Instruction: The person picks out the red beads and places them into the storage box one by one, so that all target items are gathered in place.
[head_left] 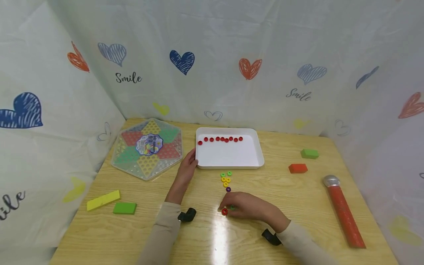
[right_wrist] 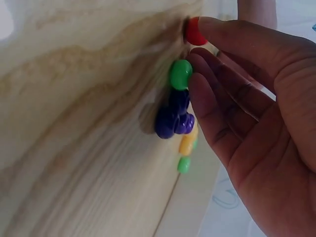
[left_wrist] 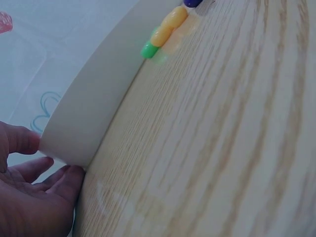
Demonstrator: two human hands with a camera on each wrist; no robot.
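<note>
My left hand holds the near-left corner of a white tray, thumb at the rim and fingers against its side. Several red ring beads lie in a row along the tray's far side. My right hand pinches another red ring bead between thumb and forefinger, low over the table. Next to those fingertips is a green bead, with purple beads just beyond. Between hand and tray lie yellow beads, a purple bead and two green beads.
A hexagonal Chinese checkers box lies left of the tray. Yellow and green blocks lie at the front left. On the right are a green block, a red block and a red toy microphone.
</note>
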